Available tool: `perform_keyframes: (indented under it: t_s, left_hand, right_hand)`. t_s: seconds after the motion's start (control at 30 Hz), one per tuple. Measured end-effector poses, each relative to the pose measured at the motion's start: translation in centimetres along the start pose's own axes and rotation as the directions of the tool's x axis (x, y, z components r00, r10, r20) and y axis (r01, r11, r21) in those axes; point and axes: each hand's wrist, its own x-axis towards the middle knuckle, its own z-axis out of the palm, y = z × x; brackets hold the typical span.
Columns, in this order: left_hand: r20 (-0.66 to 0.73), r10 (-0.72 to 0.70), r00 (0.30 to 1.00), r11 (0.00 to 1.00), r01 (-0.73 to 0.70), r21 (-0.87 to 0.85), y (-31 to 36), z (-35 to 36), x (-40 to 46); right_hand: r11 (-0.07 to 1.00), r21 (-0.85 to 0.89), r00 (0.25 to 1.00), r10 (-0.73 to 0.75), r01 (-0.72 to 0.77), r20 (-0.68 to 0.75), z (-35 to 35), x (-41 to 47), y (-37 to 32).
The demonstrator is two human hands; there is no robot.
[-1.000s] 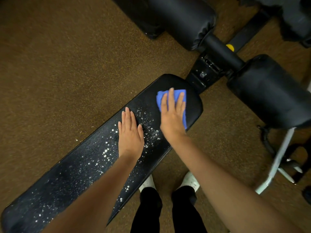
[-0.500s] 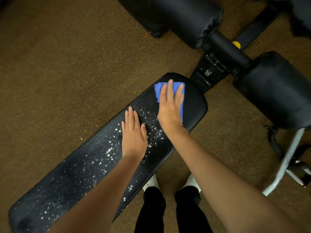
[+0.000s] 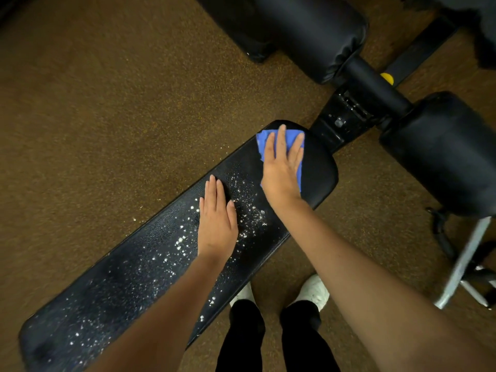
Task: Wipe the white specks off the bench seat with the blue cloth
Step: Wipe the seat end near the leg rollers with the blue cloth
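Blue cloth [image 3: 279,146] lies under the flat, spread right hand [image 3: 281,167]; the braced, open left hand [image 3: 217,224] may smear white specks [image 3: 249,208] on the bench seat [image 3: 134,285].

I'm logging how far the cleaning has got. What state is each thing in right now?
Bench seat: far end clean, rest speckled.
White specks: not yet wiped.
Blue cloth: flat under right hand.
Right hand: pressing the cloth.
Left hand: flat on the seat.
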Motion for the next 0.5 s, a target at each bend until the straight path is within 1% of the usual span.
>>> perform_keyframes:
  t_s: [0.07, 0.13, 0.2, 0.23, 0.27, 0.3, 0.37, 0.43, 0.5]
  left_hand:
    - [-0.033, -0.018, 0.999, 0.994, 0.014, -0.105, 0.0, -0.3, -0.1]
    - [-0.09, -0.061, 0.994, 0.98, 0.043, -0.192, 0.0, -0.9, 0.0]
    - [-0.161, -0.073, 0.984, 0.972, 0.034, -0.23, 0.2, -1.5, 0.2]
    - [-0.189, -0.065, 0.98, 0.972, 0.02, -0.233, 0.5, -1.8, 0.5]
    - [-0.206, -0.056, 0.977, 0.973, 0.007, -0.232, 1.0, -2.0, 0.9]
    - [-0.217, -0.05, 0.975, 0.974, -0.001, -0.225, 1.7, -2.3, 1.5]
    - [-0.223, -0.023, 0.975, 0.985, -0.016, -0.173, 3.6, -2.4, 2.8]
    - [-0.171, 0.025, 0.985, 0.998, -0.033, -0.044, 6.0, -1.9, 4.2]
    - [-0.104, 0.056, 0.993, 0.992, -0.044, 0.116, 8.3, -0.5, 5.3]
  right_hand:
    - [0.998, 0.01, 0.998, -0.065, 0.065, 0.002, 0.0, 0.3, -1.1]
    - [0.984, 0.081, 0.986, -0.162, 0.16, 0.028, 0.0, 0.2, -1.4]
    - [0.929, 0.175, 0.941, -0.337, 0.326, 0.036, -0.3, -0.4, -0.7]
    - [0.897, 0.226, 0.918, -0.396, 0.379, 0.034, -0.7, -0.9, -0.1]
    - [0.878, 0.283, 0.912, -0.41, 0.385, 0.031, -1.1, -1.5, 0.8]
    - [0.875, 0.333, 0.923, -0.383, 0.352, 0.03, -1.5, -2.2, 1.8]
    - [0.906, 0.36, 0.97, -0.242, 0.221, 0.015, -2.0, -3.6, 4.1]
    - [0.952, 0.295, 0.995, -0.097, 0.082, 0.037, -2.1, -4.8, 6.3]
    - [0.979, 0.201, 0.995, -0.052, 0.033, 0.089, -1.9, -5.4, 7.7]
